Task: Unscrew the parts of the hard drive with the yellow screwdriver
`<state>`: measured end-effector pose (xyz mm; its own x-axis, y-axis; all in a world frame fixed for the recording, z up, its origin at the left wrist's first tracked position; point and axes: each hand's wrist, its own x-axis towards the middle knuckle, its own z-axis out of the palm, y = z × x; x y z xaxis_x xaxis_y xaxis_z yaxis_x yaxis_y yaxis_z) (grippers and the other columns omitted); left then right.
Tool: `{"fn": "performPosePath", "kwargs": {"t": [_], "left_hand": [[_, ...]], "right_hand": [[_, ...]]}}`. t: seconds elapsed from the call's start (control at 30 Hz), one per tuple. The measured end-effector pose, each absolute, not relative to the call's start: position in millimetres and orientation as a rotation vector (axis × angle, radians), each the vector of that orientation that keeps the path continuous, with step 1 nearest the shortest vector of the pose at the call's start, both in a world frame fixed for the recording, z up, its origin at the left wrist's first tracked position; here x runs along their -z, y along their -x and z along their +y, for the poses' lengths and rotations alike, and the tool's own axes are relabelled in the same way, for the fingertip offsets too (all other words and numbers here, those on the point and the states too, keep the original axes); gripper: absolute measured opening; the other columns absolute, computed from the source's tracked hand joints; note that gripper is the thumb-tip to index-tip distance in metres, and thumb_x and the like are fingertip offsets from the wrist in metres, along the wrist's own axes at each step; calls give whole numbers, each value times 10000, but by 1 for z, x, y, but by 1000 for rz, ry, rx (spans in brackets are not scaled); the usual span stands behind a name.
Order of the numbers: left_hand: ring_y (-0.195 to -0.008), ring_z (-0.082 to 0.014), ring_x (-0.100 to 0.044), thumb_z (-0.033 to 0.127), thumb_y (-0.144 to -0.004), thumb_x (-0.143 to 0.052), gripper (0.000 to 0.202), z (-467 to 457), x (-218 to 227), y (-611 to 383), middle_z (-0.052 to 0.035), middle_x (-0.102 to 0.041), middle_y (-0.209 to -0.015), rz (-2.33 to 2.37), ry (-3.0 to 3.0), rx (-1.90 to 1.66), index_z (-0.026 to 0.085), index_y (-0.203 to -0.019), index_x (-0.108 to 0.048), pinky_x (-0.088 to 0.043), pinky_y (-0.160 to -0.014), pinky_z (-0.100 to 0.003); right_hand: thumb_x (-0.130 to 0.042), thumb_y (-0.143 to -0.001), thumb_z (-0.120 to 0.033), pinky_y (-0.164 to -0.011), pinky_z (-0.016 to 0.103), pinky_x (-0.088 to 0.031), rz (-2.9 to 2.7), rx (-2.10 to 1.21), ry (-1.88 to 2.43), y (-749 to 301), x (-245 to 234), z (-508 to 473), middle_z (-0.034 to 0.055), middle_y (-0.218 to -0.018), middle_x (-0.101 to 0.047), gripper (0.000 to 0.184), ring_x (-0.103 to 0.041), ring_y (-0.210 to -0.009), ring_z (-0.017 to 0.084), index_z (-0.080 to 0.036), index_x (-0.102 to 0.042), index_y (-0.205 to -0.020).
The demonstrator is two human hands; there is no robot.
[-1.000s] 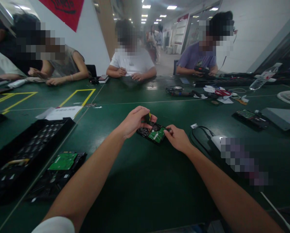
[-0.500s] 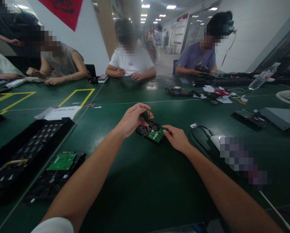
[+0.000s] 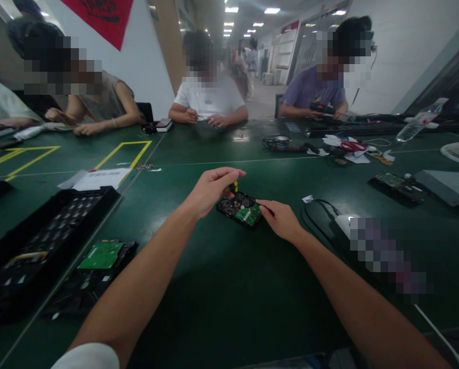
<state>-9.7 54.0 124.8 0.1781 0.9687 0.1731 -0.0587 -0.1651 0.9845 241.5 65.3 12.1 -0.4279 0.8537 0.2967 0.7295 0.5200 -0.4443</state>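
Observation:
A hard drive (image 3: 248,215) with a green circuit board lies on the dark green table, circuit board up. Over its far left part, my left hand (image 3: 216,188) is closed round the black and yellow handle of a small screwdriver (image 3: 235,186). The tip of the screwdriver is too small to make out. My right hand (image 3: 277,215) grips the right edge of the drive between thumb and fingers. Left of my left forearm lies another black drive with a green board (image 3: 101,254).
At the left stands a long black tray (image 3: 56,225). To the right are a white device with a black cable (image 3: 342,220), another drive (image 3: 397,187) and a grey box (image 3: 446,185). Farther back lie a plastic bottle (image 3: 421,120) and cables. Several people sit across the table (image 3: 199,154).
The fingers of my left hand have shifted round the screwdriver handle, and the wrist has turned a little. My right hand keeps its hold on the drive. The whole view has shifted slightly.

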Motion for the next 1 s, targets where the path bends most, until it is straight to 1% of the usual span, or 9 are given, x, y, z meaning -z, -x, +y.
{"fn": "performPosePath", "kwargs": {"t": [0.1, 0.2, 0.33, 0.43, 0.53, 0.63, 0.7, 0.83, 1.0], "left_hand": [[-873, -164, -609, 406, -865, -708, 297, 52, -127, 11, -78, -679, -979, 954, -1381, -1188, 177, -1043, -773, -494, -568, -208], [-843, -169, -634, 380, -874, -698, 282, 52, -128, 10, -73, -678, -917, 905, -1362, -1158, 165, -1052, -732, -503, -559, -217], [-873, -191, -681, 366, -892, -679, 255, 52, -126, 8, -99, -715, -962, 863, -1269, -1167, 158, -1037, -652, -542, -586, -243], [-952, -224, -702, 347, -899, -667, 231, 53, -124, 8, -110, -727, -1005, 849, -1211, -1177, 170, -1036, -609, -564, -610, -261], [-1020, -236, -678, 339, -900, -654, 198, 54, -124, 9, -111, -710, -1043, 846, -1222, -1189, 168, -996, -631, -590, -651, -286], [-1009, -211, -625, 334, -893, -649, 194, 54, -125, 11, -102, -660, -1055, 880, -1288, -1195, 157, -961, -695, -599, -668, -282], [-999, -201, -600, 335, -894, -642, 211, 55, -126, 12, -99, -635, -1054, 894, -1308, -1192, 158, -976, -724, -599, -665, -274], [-953, -209, -628, 320, -908, -609, 236, 55, -125, 12, -99, -655, -976, 832, -1274, -1139, 166, -1056, -709, -590, -638, -278], [-986, -224, -661, 299, -908, -588, 193, 56, -123, 10, -106, -690, -993, 788, -1216, -1162, 163, -1011, -678, -604, -686, -306]], "right_hand": [[-429, -1071, -402, -897, 377, -527, -2272, -340, 1284, -242, -11, 66, 48, -1178, -748, 395, -695, -1001, 229, -281, -668, -1362], [-431, -1070, -398, -922, 385, -528, -2271, -339, 1275, -242, -11, 67, 39, -1216, -743, 389, -696, -1045, 234, -289, -673, -1354], [-432, -1069, -390, -946, 393, -528, -2276, -346, 1271, -242, -11, 67, 30, -1265, -730, 387, -693, -1086, 238, -291, -666, -1362], [-433, -1070, -387, -945, 400, -531, -2274, -352, 1275, -242, -12, 66, 26, -1272, -729, 387, -694, -1089, 239, -296, -659, -1371], [-435, -1070, -390, -934, 402, -535, -2271, -370, 1274, -242, -13, 66, 28, -1269, -730, 388, -694, -1084, 241, -302, -658, -1375], [-432, -1070, -398, -901, 401, -545, -2262, -382, 1287, -242, -13, 66, 34, -1237, -740, 394, -704, -1033, 235, -303, -656, -1380], [-429, -1071, -398, -892, 404, -548, -2257, -381, 1293, -243, -12, 66, 35, -1220, -744, 396, -706, -1014, 231, -306, -653, -1384], [-438, -1067, -391, -923, 412, -546, -2269, -371, 1265, -242, -12, 67, 37, -1255, -735, 391, -701, -1062, 241, -295, -658, -1377], [-447, -1062, -390, -989, 419, -531, -2264, -357, 1254, -241, -10, 68, 40, -1277, -729, 386, -692, -1123, 250, -280, -681, -1348]]}}
